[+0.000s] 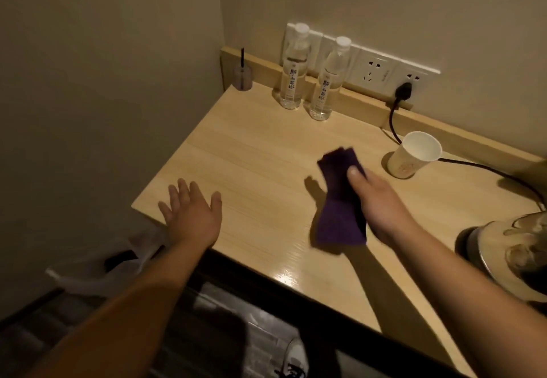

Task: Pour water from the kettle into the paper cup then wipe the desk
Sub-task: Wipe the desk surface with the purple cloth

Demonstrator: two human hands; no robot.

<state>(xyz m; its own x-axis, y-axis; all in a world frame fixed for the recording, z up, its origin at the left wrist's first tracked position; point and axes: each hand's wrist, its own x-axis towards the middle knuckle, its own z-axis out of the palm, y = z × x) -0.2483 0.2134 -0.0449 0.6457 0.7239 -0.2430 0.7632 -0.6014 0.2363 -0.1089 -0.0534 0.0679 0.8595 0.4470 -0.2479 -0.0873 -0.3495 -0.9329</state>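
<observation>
Wiping stage, seen L to R: left hand hovers at the desk edge, fingers spread, holding nothing. Two water bottles stand at the back wall. Right hand pinches a folded purple cloth, thumb on top, cloth hanging just above the wood. Paper cup sits upright near the cord; kettle at far R edge. Best approach, prob.: flatten cloth, sweep w/ even pressure, steer clear of the cup.
</observation>
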